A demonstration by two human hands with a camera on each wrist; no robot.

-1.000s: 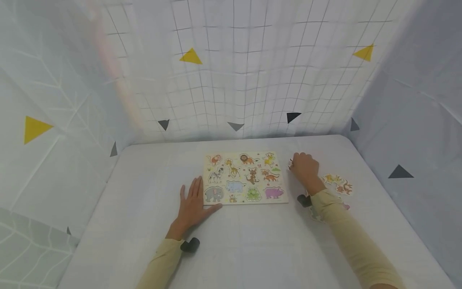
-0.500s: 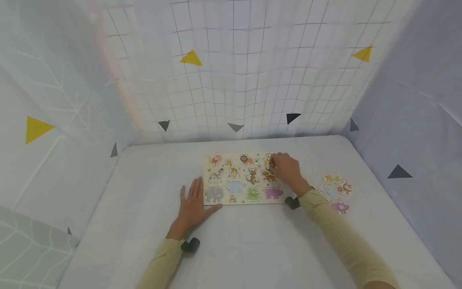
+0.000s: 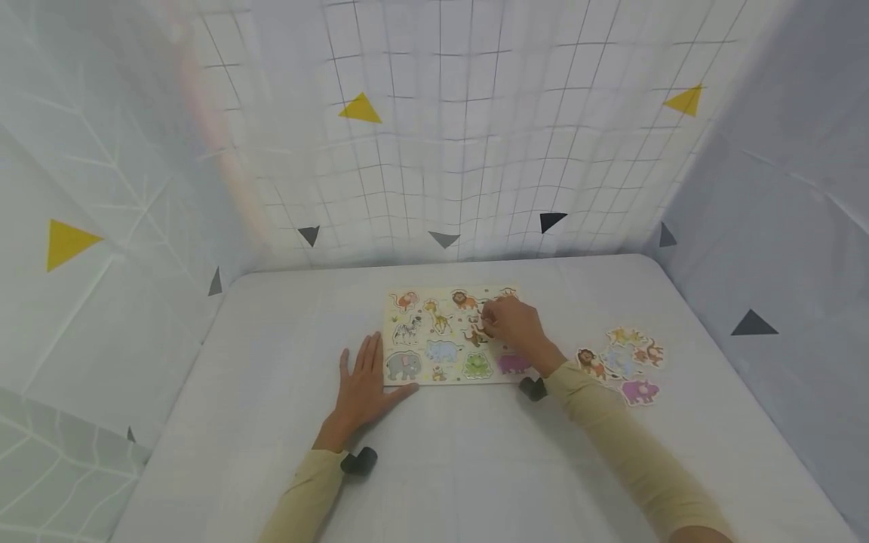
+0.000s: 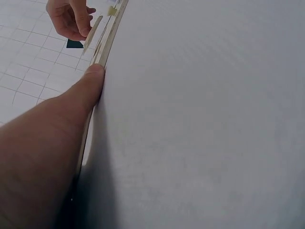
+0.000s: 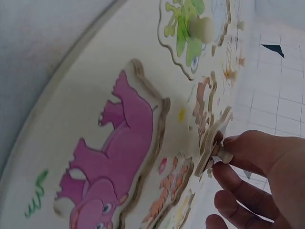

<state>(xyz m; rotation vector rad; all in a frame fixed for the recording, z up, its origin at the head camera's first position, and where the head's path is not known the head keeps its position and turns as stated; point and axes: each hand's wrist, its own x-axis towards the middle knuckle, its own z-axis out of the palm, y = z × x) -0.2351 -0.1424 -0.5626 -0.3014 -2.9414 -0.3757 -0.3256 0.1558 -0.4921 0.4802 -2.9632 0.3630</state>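
A wooden animal peg puzzle board (image 3: 416, 379) lies on the white table. My right hand (image 3: 514, 324) is over its right half, near the kangaroo picture (image 3: 473, 335). Thumb and forefinger pinch the peg of a flat wooden puzzle piece (image 5: 209, 143), which is tilted on edge close over the board; its picture faces mostly away. My left hand (image 3: 362, 385) lies flat at the board's lower left corner, thumb (image 4: 90, 81) along the front edge. A frog piece (image 5: 177, 28) with a peg sits in the board, while the purple hippo picture (image 5: 119, 138) is a bare recess.
Right of the board lie several loose pieces: a lion (image 3: 589, 363), a purple hippo (image 3: 640, 391), a pale blue animal (image 3: 619, 360), a yellow animal (image 3: 624, 335) and a brown one (image 3: 649, 353). Hanging sheets with a grid (image 3: 448, 151) stand behind the table.
My right hand has carried the puzzle piece leftward from beside the board to over it, passing the upper right pictures. The loose lion piece has come into view. My left hand has stayed still.
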